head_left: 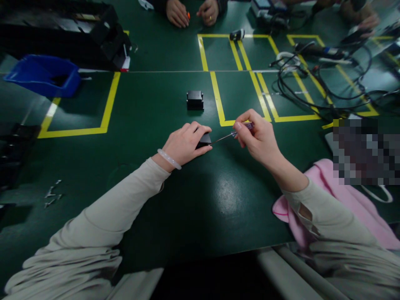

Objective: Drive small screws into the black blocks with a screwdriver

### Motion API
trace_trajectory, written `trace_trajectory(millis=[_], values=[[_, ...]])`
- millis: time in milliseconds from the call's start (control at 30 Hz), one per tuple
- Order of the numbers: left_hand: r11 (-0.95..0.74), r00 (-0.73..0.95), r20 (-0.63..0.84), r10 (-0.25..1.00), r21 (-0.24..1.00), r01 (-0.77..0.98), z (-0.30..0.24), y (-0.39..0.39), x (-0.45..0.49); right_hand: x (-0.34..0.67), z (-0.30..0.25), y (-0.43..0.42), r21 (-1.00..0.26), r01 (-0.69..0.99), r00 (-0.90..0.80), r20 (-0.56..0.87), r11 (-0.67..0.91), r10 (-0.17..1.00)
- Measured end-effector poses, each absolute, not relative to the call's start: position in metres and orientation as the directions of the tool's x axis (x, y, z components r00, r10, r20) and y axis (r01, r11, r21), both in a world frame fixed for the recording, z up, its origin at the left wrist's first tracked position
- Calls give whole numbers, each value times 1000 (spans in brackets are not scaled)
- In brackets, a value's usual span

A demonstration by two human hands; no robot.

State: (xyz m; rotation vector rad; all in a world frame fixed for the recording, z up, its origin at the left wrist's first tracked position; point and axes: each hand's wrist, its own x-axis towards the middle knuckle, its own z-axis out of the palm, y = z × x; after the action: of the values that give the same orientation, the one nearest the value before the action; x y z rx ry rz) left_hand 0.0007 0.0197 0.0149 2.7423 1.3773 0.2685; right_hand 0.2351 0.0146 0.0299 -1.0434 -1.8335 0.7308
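Near the middle of the green table, my left hand (187,143) is closed over a small black block-like part (204,141), which its fingers partly hide. My right hand (258,135) grips a screwdriver (223,137) by its clear purplish handle. The thin shaft points left, and its tip meets the right end of the black part by my left thumb. A second black block-like part (195,100) with small metal bits on its sides sits just beyond my left hand, untouched.
Loose screws (52,194) lie at left. A blue bin (46,75) stands far left beside black racks (103,37). Tangled cables (300,91) and a pink cloth (337,200) are at right. Across the table are another person's hands (190,12) and a black cylinder (236,35).
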Motion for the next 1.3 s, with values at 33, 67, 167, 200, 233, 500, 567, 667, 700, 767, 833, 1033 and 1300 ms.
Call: trace_trajectory(millis=[33, 67, 167, 200, 233, 500, 567, 667, 700, 767, 833, 1033, 1300], values=[[-598, 586, 125, 801, 132, 790, 15, 20, 1, 235, 30, 15, -807, 354, -262, 400, 473, 878], [-598, 586, 123, 801, 131, 790, 15, 20, 1, 235, 29, 15, -811, 341, -263, 403, 475, 877], [-599, 587, 122, 800, 131, 790, 15, 20, 1, 235, 30, 15, -818, 320, -268, 406, 479, 873], [-599, 586, 123, 801, 131, 790, 15, 20, 1, 235, 30, 14, -817, 321, -268, 407, 479, 873], [-598, 586, 123, 801, 131, 791, 16, 20, 1, 234, 31, 14, -815, 325, -268, 407, 479, 873], [-602, 588, 128, 798, 132, 788, 14, 20, 1, 234, 30, 14, -812, 338, -258, 405, 475, 877], [-602, 589, 125, 798, 133, 787, 14, 20, 1, 234, 29, 14, -818, 321, -259, 410, 478, 874], [-597, 586, 118, 802, 135, 791, 15, 20, 1, 234, 29, 15, -816, 318, -261, 413, 482, 872], [-596, 584, 117, 803, 134, 792, 15, 20, 1, 234, 29, 15, -813, 324, -263, 414, 484, 872], [-595, 584, 117, 803, 134, 792, 14, 20, 1, 234, 30, 14, -807, 343, -264, 409, 482, 873], [-596, 584, 123, 803, 136, 791, 14, 20, 0, 234, 30, 14, -807, 349, -262, 405, 477, 876], [-601, 587, 128, 799, 135, 788, 13, 20, 0, 234, 30, 14, -824, 311, -269, 401, 473, 876], [-603, 589, 133, 797, 131, 787, 13, 20, 0, 234, 31, 12, -812, 343, -250, 406, 473, 879]])
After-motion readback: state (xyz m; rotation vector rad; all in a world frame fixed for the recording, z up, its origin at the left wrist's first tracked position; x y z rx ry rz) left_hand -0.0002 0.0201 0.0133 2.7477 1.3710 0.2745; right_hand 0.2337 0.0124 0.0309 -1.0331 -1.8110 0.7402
